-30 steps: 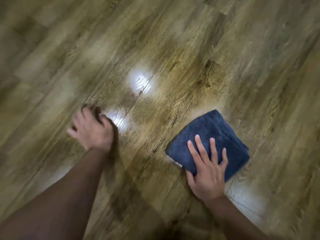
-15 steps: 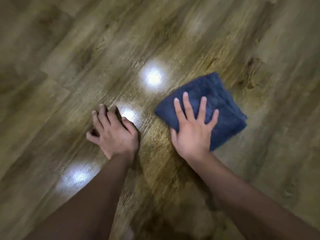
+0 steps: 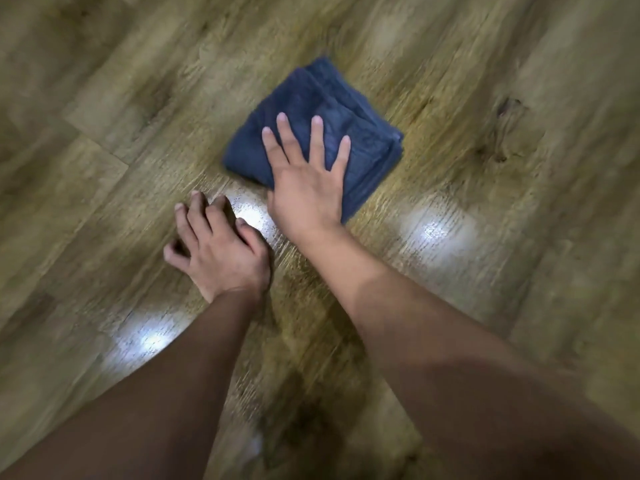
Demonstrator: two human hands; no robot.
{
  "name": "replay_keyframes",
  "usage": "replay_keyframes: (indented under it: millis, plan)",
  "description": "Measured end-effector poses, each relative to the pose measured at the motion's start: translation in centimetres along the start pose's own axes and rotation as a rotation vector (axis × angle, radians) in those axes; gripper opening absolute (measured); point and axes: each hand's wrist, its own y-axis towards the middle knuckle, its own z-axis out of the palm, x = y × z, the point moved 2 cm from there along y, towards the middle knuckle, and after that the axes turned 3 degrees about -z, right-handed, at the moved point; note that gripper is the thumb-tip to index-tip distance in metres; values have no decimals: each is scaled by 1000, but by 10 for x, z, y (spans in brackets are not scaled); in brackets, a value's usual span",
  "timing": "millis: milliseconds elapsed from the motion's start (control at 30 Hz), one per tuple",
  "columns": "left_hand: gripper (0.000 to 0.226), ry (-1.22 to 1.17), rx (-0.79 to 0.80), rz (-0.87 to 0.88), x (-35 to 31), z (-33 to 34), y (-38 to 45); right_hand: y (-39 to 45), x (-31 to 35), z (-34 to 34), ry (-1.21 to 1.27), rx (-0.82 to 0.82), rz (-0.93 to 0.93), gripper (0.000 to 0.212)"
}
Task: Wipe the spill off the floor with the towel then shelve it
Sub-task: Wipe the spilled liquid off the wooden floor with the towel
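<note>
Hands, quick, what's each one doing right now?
Left hand: open, fingers resting on the wood floor, holding nothing.
Right hand: open, straight fingers pressing flat on the folded blue towel.

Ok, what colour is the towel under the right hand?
Dark blue towel, plain with no pattern, seen in the head view, pressed flat by the right hand.

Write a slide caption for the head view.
Right hand presses a folded blue towel flat on the wood floor; left hand braces beside.
</note>
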Motion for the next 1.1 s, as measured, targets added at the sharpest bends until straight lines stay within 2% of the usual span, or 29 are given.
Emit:
replay_keyframes:
  millis: [167, 267, 367, 500, 533, 633, 700, 900, 1100]
  plan:
    - [45, -26, 6, -2, -1, -1, -1, -99, -41, 1, 12, 10, 29, 87]
    - [45, -20, 10, -9, 2, -2, 0, -170, -68, 5, -21, 34, 56, 83]
    - [45, -17, 44, -17, 3, -3, -1, -205, -87, 6, -56, 85, 71, 84]
    - [40, -82, 148, 105, 32, -18, -15, -201, -88, 5, -76, 111, 83, 88]
    - [40, -72, 158, 66, 51, -24, -31, -201, -87, 4, -74, 114, 83, 88]
    - [53, -45, 110, -248, 120, -41, -106, -202, -87, 6, -78, 97, 96, 88]
    - [59, 0, 128, -249, 139, -44, -144, -202, -87, 7, -82, 84, 95, 87]
    - [59, 44, 143, -204, 142, -39, -143, -196, -79, 9, -65, 65, 149, 82]
    - [59, 53, 107, -178, 145, -36, -142, -138, -21, 12, 20, 4, 381, 82]
